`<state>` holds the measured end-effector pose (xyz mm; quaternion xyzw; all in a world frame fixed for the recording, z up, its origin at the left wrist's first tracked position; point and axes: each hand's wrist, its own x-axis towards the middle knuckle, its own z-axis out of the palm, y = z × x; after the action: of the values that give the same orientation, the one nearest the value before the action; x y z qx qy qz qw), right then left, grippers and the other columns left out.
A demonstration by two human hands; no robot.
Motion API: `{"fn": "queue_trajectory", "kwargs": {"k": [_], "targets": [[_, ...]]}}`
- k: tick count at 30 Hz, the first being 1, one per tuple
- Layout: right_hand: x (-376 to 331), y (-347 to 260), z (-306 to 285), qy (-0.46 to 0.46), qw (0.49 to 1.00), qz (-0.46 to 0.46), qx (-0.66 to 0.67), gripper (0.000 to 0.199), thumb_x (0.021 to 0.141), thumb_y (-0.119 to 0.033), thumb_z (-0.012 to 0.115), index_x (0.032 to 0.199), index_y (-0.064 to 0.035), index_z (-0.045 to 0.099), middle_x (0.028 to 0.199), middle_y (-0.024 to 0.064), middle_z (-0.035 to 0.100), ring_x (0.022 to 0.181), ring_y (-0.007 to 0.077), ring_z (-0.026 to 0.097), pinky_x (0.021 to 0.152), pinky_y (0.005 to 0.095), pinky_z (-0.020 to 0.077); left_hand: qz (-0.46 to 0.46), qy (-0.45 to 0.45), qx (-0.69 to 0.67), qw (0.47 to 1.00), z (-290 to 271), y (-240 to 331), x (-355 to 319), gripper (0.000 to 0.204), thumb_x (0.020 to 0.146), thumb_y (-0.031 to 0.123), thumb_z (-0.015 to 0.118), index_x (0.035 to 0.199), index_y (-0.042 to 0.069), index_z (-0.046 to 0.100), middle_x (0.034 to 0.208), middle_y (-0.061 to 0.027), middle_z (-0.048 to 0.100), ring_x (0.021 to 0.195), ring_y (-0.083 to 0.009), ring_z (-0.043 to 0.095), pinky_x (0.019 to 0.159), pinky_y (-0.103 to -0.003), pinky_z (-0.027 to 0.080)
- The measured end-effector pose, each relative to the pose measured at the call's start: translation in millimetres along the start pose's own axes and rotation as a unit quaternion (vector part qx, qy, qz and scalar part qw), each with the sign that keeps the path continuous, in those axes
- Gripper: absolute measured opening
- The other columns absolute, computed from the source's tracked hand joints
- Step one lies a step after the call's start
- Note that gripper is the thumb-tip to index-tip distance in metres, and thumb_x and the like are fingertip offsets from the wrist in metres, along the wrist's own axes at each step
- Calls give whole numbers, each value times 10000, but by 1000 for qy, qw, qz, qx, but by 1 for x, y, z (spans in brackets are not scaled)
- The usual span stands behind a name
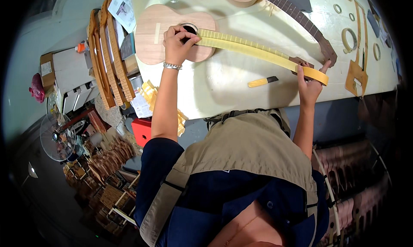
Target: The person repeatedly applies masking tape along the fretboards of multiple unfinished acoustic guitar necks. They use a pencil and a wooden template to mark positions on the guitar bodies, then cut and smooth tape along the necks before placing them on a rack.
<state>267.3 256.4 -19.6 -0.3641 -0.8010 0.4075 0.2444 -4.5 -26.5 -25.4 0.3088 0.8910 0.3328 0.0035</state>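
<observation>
Inside bench edge [200,112], hands [175,45] [310,90] holding tape [258,53], apparently along neck [243,40] edge

Left of both grips, wooden necks [120,60] are ranged side by side; farther left, a fan [55,137] and purple bag [37,87] are seen.

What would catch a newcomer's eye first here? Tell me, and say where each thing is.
First, the long yellow tape strip, running along the neck from the left grip by the pale guitar body's sound hole to the orange-yellow roll at the right grip. Next, the yellow-and-black tool lying below that neck on the table, and the wooden necks lined up at left.
</observation>
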Motion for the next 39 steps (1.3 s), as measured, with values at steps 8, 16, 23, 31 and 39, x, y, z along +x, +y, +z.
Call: {"fn": "queue_trajectory", "kwargs": {"k": [8,16,23,31,39], "targets": [[-2,-5,4,34,999,10,1,903,788,-127,697,1417,58,76,938,95,640,918,141,621,803,246,469,142,8,139,980,12,11,-38,660,766,334,632,1308,40,398,1339,-104,426,1209,-241,394,998,-511,205],[-4,13,15,98,984,-48,-141,858,757,-278,710,1379,69,233,822,31,662,763,165,640,871,331,444,69,-70,264,959,30,53,-57,895,795,613,475,1448,85,165,1506,-63,178,1397,-269,107,966,-696,-74],[-7,25,26,54,988,-74,-127,730,834,-254,612,1397,22,237,924,14,601,941,200,556,1071,483,178,180,-217,94,955,126,177,-79,792,726,338,684,1379,92,310,1468,-72,249,1361,-270,202,973,-650,209],[-11,31,27,26,995,-77,-52,623,899,-251,469,1410,3,219,1015,36,543,1036,244,485,1078,494,112,34,-244,104,964,119,156,-94,275,701,128,701,929,78,555,991,-58,586,891,-239,567,716,-403,437],[-7,30,25,21,994,-87,-61,550,908,-287,458,1366,-13,327,975,46,556,986,264,498,1051,519,180,-87,-171,-276,942,120,192,-48,416,783,111,700,1161,57,534,665,-54,647,566,-100,590,545,-216,466]]}}
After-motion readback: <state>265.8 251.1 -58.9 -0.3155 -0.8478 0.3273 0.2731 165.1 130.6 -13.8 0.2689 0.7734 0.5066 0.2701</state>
